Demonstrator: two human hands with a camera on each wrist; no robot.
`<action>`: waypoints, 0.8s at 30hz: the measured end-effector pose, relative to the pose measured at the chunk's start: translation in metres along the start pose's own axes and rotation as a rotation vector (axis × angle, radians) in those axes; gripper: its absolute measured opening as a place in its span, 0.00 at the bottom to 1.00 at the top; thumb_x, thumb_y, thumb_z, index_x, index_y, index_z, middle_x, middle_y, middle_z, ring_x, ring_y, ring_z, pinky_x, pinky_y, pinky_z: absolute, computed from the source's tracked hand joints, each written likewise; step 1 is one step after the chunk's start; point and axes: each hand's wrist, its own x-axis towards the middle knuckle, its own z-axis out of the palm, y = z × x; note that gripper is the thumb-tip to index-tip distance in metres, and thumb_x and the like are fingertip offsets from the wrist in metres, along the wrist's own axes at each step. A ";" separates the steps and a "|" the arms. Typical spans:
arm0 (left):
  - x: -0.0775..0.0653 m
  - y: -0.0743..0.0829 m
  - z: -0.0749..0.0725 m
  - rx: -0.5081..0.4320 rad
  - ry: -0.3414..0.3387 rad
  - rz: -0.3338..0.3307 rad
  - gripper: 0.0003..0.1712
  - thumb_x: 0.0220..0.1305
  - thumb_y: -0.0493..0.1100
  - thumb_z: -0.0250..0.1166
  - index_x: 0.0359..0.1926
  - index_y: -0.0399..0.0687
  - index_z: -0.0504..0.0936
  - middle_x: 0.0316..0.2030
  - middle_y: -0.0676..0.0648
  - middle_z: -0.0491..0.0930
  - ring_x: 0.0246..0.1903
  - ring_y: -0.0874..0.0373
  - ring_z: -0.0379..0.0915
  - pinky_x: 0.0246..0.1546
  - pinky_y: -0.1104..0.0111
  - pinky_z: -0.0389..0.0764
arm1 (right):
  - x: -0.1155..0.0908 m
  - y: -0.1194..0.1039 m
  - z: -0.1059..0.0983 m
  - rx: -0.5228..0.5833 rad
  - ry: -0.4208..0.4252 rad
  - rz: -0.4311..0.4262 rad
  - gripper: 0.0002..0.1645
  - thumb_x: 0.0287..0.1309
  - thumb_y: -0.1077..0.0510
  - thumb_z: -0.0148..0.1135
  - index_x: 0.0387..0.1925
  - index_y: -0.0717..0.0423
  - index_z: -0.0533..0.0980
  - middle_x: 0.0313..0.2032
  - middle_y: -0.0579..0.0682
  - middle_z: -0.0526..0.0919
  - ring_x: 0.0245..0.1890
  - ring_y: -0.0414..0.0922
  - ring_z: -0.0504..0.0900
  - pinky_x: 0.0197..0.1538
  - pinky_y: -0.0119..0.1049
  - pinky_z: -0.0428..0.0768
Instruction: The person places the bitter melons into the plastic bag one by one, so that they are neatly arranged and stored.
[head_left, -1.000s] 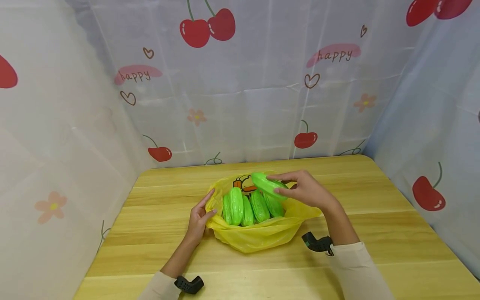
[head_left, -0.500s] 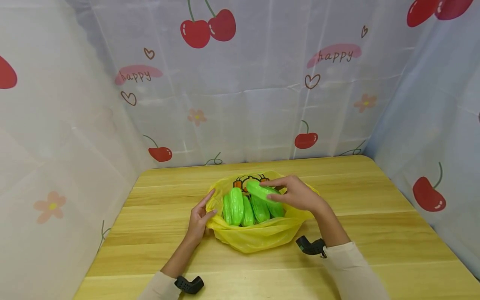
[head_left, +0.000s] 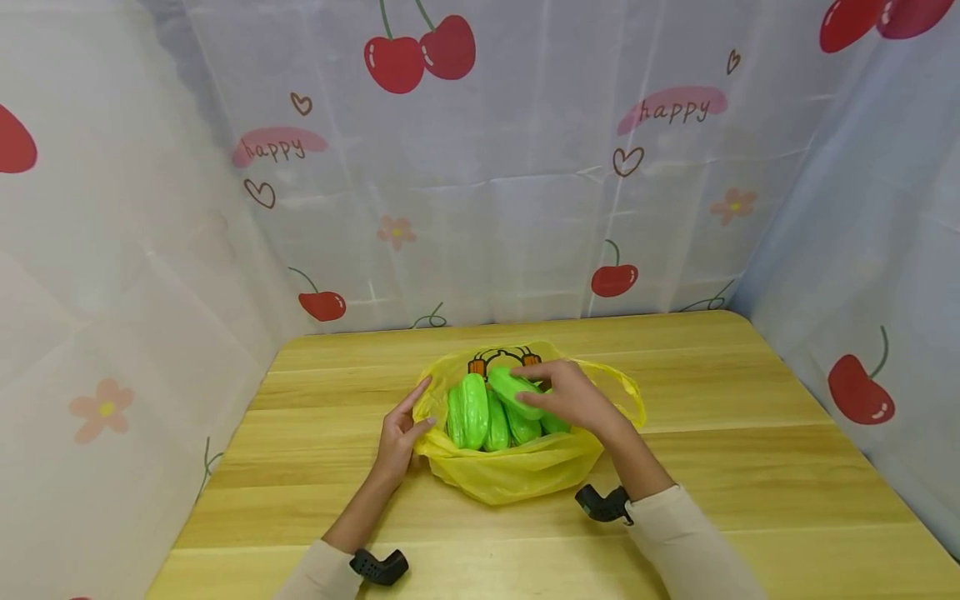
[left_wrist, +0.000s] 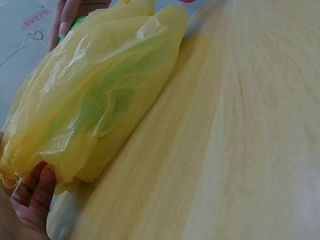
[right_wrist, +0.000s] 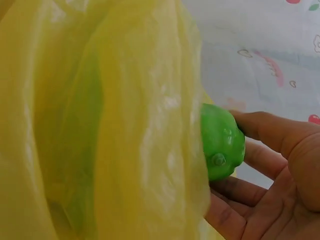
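Observation:
My right hand (head_left: 573, 400) pinches a bright green, ridged toy cucumber (head_left: 510, 387) between thumb and fingers, over the open mouth of a yellow plastic bag (head_left: 502, 482). Several more green cucumbers (head_left: 474, 412) lie side by side inside. At the bag's left rim, my left hand (head_left: 396, 440) holds the plastic between thumb and fingers. In the right wrist view the end of the held cucumber (right_wrist: 222, 142) shows a small stub, while the bag hides the rest. Green shapes show through the bag (left_wrist: 100, 95) in the left wrist view.
The bag stands on a wooden table (head_left: 300, 467). A loose yellow bag handle (head_left: 633, 387) sticks out to the right. Behind and at both sides hangs a white curtain (head_left: 525, 225) with cherry prints. Each wrist wears a black camera (head_left: 378, 567).
My right hand has moved left and slightly down with the cucumber, bringing it onto or just above the others in the bag. The left hand keeps its place at the rim.

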 end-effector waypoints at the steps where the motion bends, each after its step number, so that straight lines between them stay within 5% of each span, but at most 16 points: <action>1: 0.000 0.000 0.000 -0.003 -0.001 0.001 0.35 0.68 0.27 0.58 0.75 0.36 0.63 0.76 0.39 0.58 0.78 0.50 0.40 0.73 0.76 0.52 | 0.001 0.000 0.003 0.003 0.008 0.004 0.23 0.66 0.58 0.67 0.61 0.57 0.80 0.57 0.56 0.84 0.46 0.47 0.82 0.44 0.39 0.81; 9: 0.000 0.001 0.000 0.007 -0.003 -0.003 0.35 0.68 0.28 0.59 0.75 0.36 0.63 0.76 0.39 0.58 0.79 0.48 0.39 0.72 0.76 0.52 | 0.004 -0.003 0.017 0.014 0.054 0.066 0.26 0.64 0.58 0.68 0.62 0.59 0.79 0.57 0.60 0.83 0.30 0.44 0.77 0.33 0.36 0.76; 24: 0.000 0.001 0.000 0.001 -0.003 0.005 0.35 0.68 0.29 0.59 0.75 0.35 0.63 0.76 0.37 0.58 0.78 0.45 0.39 0.72 0.76 0.51 | 0.005 -0.005 0.020 -0.029 0.038 0.071 0.27 0.65 0.55 0.68 0.63 0.59 0.78 0.58 0.59 0.82 0.44 0.51 0.84 0.41 0.40 0.83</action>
